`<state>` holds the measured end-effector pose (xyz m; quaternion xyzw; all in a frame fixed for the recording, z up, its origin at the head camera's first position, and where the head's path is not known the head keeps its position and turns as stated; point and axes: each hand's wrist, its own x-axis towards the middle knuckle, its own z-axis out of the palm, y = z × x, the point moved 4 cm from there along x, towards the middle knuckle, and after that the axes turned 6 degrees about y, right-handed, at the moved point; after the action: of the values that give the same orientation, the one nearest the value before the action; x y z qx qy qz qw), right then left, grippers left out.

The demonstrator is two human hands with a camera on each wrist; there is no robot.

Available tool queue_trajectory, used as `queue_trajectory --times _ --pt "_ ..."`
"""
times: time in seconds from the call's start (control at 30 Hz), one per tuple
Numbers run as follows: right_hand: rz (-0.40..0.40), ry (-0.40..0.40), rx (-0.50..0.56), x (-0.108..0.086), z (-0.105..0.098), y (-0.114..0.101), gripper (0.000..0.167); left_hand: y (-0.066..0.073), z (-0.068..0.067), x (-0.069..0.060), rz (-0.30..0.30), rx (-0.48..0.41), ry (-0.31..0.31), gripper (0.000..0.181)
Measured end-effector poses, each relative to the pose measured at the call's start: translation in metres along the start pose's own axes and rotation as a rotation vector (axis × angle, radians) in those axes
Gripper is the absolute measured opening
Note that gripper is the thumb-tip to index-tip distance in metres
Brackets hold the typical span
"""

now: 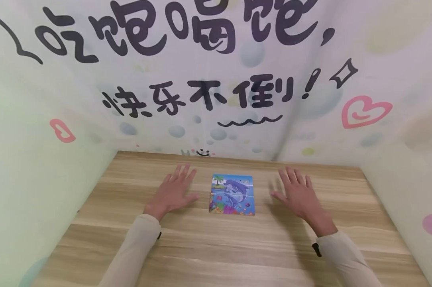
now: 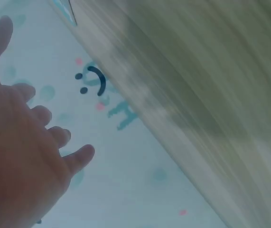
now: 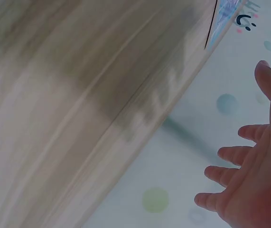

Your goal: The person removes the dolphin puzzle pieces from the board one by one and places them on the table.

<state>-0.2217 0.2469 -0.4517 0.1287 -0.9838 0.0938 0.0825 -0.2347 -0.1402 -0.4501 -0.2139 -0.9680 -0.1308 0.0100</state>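
Lying on wooden table [image 1: 209, 251]: dolphin picture board [image 1: 232, 194], between spread hands [image 1: 173, 193] [image 1: 300, 196].

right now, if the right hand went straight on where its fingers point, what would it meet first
Likely the printed wall beyond the table; nothing shows between, though the height of the right hand is unclear. The dolphin picture lies to its left.

left sleeve [image 1: 130, 251]: cream, plain | left black tab [image 1: 160, 235]: small | right sleeve [image 1: 348, 257]: cream, plain | right black tab [image 1: 317, 250]: larger
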Motion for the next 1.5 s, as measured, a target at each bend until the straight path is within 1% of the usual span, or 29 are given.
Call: queue_trajectory --times 0.07,0.23,0.33,0.4,0.5,0.6,0.67,0.77,0.83,0.93,1.07,1.27,1.37,1.5 --pt "-0.002 -0.009 0.002 0.002 0.002 -0.003 0.081 0.004 0.002 0.003 0.005 -0.005 -0.007 0.085" --pt "-0.013 -0.024 0.014 0.006 0.007 -0.011 0.08 0.014 0.007 0.008 -0.013 -0.018 -0.046 0.08" --pt "-0.021 -0.034 0.049 0.008 0.009 -0.016 0.079 0.019 0.013 0.012 -0.029 -0.031 -0.072 0.076" --pt "-0.027 -0.035 0.086 0.01 0.012 -0.019 0.077 0.022 0.018 0.014 -0.036 -0.056 -0.091 0.076" --pt "-0.031 -0.043 0.151 0.015 0.018 -0.027 0.076 0.027 0.026 0.018 -0.044 -0.092 -0.13 0.085" --pt "-0.023 -0.061 0.207 0.023 0.024 -0.035 0.075 0.031 0.033 0.023 -0.039 -0.136 -0.176 0.098" --pt "-0.02 -0.079 0.227 0.028 0.03 -0.041 0.073 0.033 0.037 0.025 -0.027 -0.154 -0.207 0.103" --pt "-0.026 -0.112 0.236 0.036 0.038 -0.051 0.071 0.036 0.045 0.028 -0.009 -0.144 -0.258 0.111" --pt "-0.041 -0.125 0.224 0.04 0.042 -0.058 0.07 0.037 0.048 0.029 0.001 -0.136 -0.277 0.114" --pt "-0.05 -0.135 0.228 0.044 0.044 -0.066 0.069 0.039 0.051 0.031 0.014 -0.127 -0.282 0.115" --pt "-0.047 -0.14 0.258 0.049 0.044 -0.073 0.068 0.042 0.052 0.034 0.023 -0.123 -0.276 0.109" --pt "-0.067 -0.16 0.266 0.057 0.051 -0.083 0.067 0.043 0.055 0.035 0.007 -0.081 -0.288 0.106" --pt "-0.054 -0.179 0.267 0.061 0.054 -0.087 0.066 0.044 0.057 0.037 0.014 -0.074 -0.282 0.107" --pt "-0.046 -0.176 0.269 0.066 0.057 -0.091 0.062 0.048 0.056 0.039 0.028 -0.076 -0.271 0.106"
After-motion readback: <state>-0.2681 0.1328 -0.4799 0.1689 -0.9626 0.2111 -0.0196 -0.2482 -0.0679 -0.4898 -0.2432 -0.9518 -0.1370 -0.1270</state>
